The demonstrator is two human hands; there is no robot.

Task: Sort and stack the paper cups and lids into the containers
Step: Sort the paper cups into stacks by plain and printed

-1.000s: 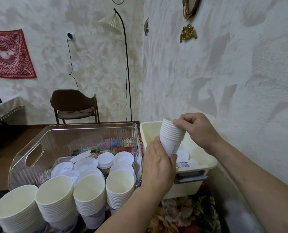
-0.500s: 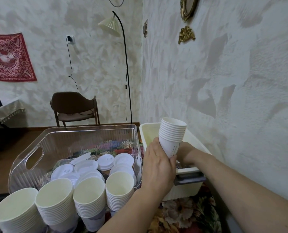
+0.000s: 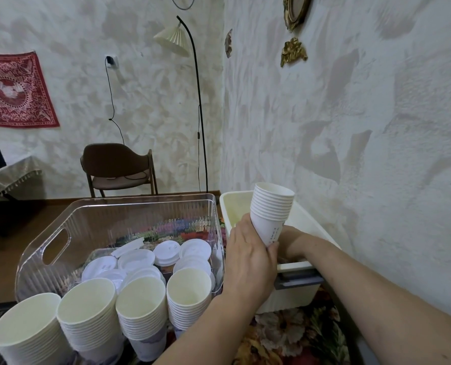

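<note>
**Collecting Small Cups from the Cream Bin**

Along the lower left edge of the frame, four stacks of large paper cups [image 3: 92, 309] stand upright, side by side. Just behind them, the clear container [image 3: 53, 243] holds loose white lids [image 3: 166, 252] on its floor.

At centre right, the left hand [image 3: 250, 262] wraps its fingers round the lower part of a nested stack of small cups [image 3: 270, 212], held upright above the near end of the cream bin [image 3: 292, 288]. The right hand [image 3: 288, 245] reaches down inside this bin; the bin wall and the left hand hide its fingers, so its grip cannot be determined.

Recommended procedure: keep the held stack vertical and steady, mouth up. Lift any cup found in the bin clear of the rim, align it over the top cup, and seat it straight to avoid crushing the paper rims. Separate any lids encountered and route them to the clear container.

A chair [image 3: 119, 169] and a floor lamp [image 3: 192, 83] stand at upper centre.
</note>
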